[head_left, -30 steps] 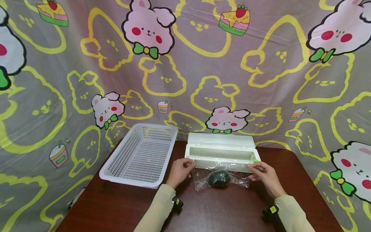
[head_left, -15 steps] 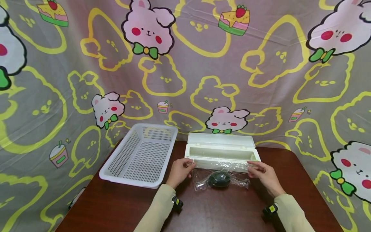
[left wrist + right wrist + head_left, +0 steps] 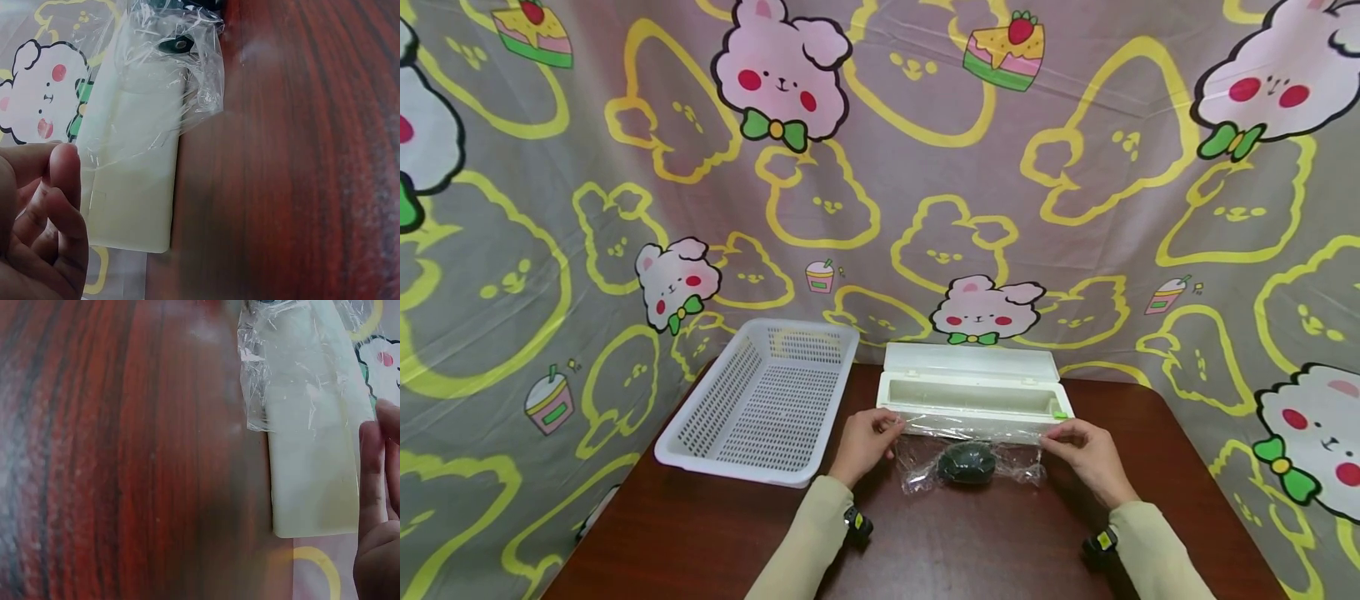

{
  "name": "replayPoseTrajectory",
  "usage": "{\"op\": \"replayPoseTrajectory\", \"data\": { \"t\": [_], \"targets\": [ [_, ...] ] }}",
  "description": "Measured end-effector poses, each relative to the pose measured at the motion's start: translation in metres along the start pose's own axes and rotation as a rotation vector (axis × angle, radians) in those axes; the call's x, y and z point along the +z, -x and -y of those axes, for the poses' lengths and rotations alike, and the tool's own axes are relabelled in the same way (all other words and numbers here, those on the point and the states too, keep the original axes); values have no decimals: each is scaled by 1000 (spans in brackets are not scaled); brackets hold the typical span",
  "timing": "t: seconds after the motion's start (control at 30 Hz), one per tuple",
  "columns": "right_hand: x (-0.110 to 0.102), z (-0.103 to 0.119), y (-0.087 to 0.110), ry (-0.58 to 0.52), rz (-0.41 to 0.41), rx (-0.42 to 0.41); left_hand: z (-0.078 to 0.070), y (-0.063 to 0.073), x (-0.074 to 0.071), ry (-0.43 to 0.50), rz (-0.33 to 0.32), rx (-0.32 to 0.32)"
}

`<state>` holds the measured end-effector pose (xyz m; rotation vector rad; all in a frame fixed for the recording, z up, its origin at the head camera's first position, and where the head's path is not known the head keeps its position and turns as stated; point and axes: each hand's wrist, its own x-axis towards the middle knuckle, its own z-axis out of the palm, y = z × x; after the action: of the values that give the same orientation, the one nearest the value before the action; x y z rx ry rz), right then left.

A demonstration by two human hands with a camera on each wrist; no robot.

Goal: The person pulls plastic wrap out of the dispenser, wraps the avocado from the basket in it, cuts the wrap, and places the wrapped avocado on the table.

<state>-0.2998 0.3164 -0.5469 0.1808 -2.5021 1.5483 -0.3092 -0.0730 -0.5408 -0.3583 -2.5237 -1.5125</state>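
Note:
In the head view, a dark green avocado point(image 3: 967, 463) lies on the table, wrapped in clear cling film point(image 3: 917, 479). My left hand point(image 3: 867, 443) pinches the film's far left corner between thumb and index finger. On the opposite side, my right hand point(image 3: 1086, 454) pinches the far right corner. Between them the film's edge is stretched across the front of a long white cling film dispenser box point(image 3: 891, 392), whose lid stands open. The left wrist view shows the avocado's stem end point(image 3: 181, 44) through wrinkled film. Loose film point(image 3: 256, 412) bunches beside the box in the right wrist view.
A white perforated plastic basket point(image 3: 672, 454) stands left of the box, close to my left hand. A small green slider point(image 3: 1060, 415) sits at the box's right end. The dark reddish wooden table point(image 3: 970, 550) backs onto a cartoon-printed curtain point(image 3: 880, 167).
My right hand has shifted slightly and its fingers have changed their hold on the film corner. The film's far edge has moved a little nearer to me. My left hand has stayed put.

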Motion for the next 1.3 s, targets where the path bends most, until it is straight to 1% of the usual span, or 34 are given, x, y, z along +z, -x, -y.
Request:
{"op": "replayPoseTrajectory", "data": {
  "t": [0.13, 0.27, 0.47, 0.6, 0.7, 0.87, 1.0, 1.13, 1.23, 1.3],
  "targets": [
    [-1, -3, 1, -42, 51, -3, 0, 0, 0, 2, 0, 10],
    [-3, -3, 1, -46, 99, -14, -1, 0, -1, 4, 3, 13],
    [-6, -3, 3, -49, 99, -51, -3, 0, -2, -6, 7, 0],
    [-8, -1, 6, -76, 103, -77, -3, 2, -2, 0, 9, -9],
    [-10, 0, 7, -101, 109, -96, -6, 3, -3, 18, 24, -12],
    [-16, 5, 10, -101, 129, -103, -13, 8, -7, 47, 73, -8],
    [-21, 8, 13, -85, 157, -120, -18, 15, -12, 64, 128, 1],
    [-24, 8, 18, -107, 240, -118, -20, 23, -16, 85, 203, 13],
    [-27, 6, 22, -148, 328, -122, -20, 30, -20, 89, 268, 23],
    [-29, 5, 24, -180, 381, -124, -20, 34, -23, 74, 305, 40]
  ]
}}
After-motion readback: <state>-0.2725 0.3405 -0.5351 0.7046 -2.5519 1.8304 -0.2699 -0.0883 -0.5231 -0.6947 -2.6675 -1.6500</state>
